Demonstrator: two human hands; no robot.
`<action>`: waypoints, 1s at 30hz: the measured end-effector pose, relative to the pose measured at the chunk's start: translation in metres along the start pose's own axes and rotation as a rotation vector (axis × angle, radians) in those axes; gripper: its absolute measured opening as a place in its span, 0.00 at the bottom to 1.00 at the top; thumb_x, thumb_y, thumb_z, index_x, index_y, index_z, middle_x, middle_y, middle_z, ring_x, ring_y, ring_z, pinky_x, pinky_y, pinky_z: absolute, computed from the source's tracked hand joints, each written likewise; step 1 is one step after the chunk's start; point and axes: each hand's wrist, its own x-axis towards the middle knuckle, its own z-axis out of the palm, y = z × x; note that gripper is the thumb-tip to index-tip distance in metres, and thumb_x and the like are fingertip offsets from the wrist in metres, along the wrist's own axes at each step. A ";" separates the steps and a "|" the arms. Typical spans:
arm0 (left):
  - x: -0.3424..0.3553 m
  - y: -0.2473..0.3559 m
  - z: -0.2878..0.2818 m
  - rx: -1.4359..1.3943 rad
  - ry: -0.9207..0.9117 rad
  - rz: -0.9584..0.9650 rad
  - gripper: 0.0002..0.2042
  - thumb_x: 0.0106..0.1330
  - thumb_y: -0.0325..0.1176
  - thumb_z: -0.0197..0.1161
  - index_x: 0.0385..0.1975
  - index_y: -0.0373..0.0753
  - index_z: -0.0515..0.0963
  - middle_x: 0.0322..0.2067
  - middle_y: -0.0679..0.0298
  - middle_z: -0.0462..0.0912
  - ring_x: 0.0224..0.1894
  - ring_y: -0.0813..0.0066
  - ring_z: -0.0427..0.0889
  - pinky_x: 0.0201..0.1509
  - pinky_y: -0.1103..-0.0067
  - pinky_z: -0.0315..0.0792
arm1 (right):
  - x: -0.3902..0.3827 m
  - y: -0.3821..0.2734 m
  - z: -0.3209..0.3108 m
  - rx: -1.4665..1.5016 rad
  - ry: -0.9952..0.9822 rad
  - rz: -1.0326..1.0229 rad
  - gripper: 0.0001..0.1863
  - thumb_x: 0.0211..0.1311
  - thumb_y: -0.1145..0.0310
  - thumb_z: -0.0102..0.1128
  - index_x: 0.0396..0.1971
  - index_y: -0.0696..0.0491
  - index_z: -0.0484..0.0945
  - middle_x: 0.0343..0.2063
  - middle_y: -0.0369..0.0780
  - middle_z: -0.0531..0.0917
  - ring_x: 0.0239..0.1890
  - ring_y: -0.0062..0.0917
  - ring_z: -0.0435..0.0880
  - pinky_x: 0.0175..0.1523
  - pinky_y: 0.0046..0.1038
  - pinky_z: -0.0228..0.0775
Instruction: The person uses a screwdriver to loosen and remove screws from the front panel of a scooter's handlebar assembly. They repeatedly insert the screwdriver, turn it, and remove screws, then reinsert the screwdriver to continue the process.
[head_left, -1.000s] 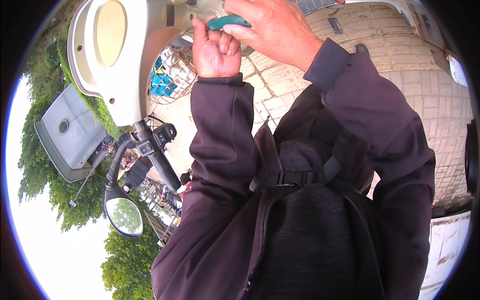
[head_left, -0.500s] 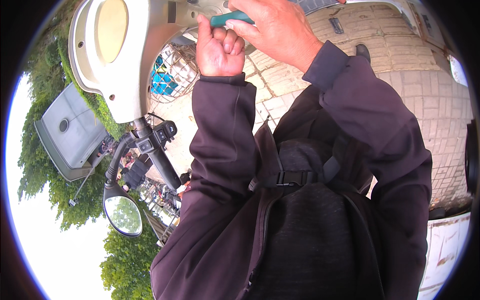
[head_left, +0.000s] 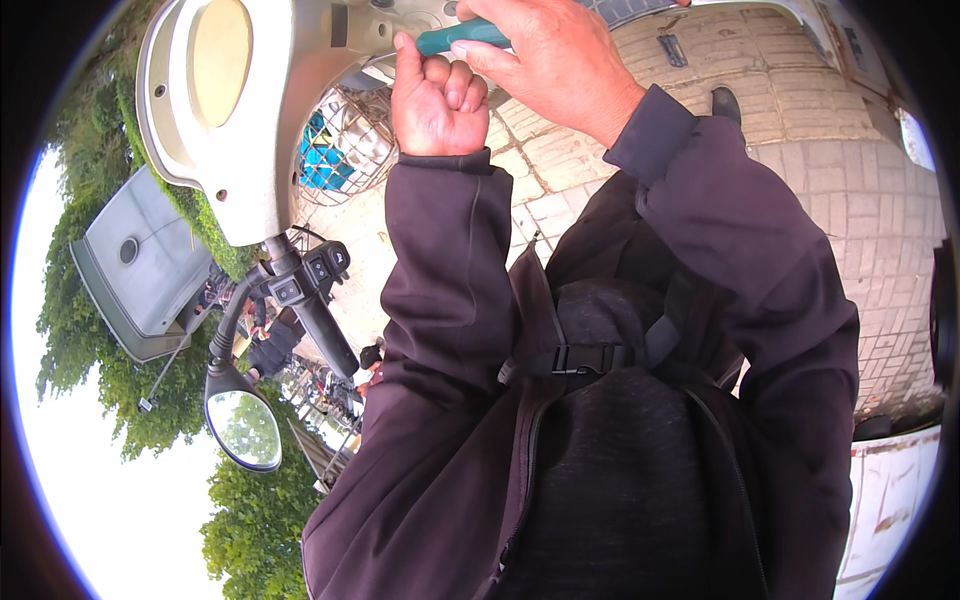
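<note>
Near the top of the head view, my right hand (head_left: 545,70) grips a teal tool handle (head_left: 440,38), its tip end pointing left toward a cream scooter body panel (head_left: 315,35). My left hand (head_left: 440,110) is just below the handle, palm up with fingers curled and one fingertip raised beside the tool's end, close to the panel. Whatever those curled fingers hold, if anything, is hidden. Both forearms are in dark sleeves.
A wire basket (head_left: 335,150) with blue and pale items sits behind the scooter. Its handlebar grip (head_left: 335,330) and mirror (head_left: 243,430) are at left. People (head_left: 270,350) and trees are beyond. A shoe (head_left: 725,105) rests on the paving (head_left: 810,210) at right.
Over the last second my left hand has shifted slightly right, along with the teal handle. Since half a second ago both hands look almost still.
</note>
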 end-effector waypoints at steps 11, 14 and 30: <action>0.003 0.003 0.005 0.059 0.070 0.019 0.18 0.83 0.46 0.46 0.43 0.36 0.74 0.16 0.74 0.60 0.14 0.81 0.57 0.16 0.79 0.56 | 0.013 0.002 -0.030 0.145 -0.355 -0.002 0.14 0.62 0.65 0.66 0.42 0.57 0.77 0.32 0.51 0.81 0.36 0.50 0.83 0.39 0.45 0.73; 0.001 0.002 0.007 0.076 0.004 0.053 0.19 0.83 0.47 0.47 0.44 0.36 0.74 0.14 0.75 0.57 0.13 0.81 0.55 0.16 0.80 0.54 | 0.005 -0.005 -0.014 -0.019 -0.053 -0.023 0.15 0.62 0.64 0.68 0.40 0.58 0.77 0.33 0.51 0.82 0.37 0.49 0.84 0.38 0.44 0.74; 0.003 0.005 0.008 0.054 -0.001 -0.012 0.18 0.83 0.48 0.48 0.47 0.36 0.73 0.16 0.75 0.60 0.14 0.81 0.57 0.17 0.80 0.55 | 0.003 -0.001 -0.011 -0.022 -0.114 -0.107 0.19 0.65 0.60 0.67 0.46 0.58 0.73 0.40 0.52 0.83 0.39 0.49 0.84 0.40 0.44 0.74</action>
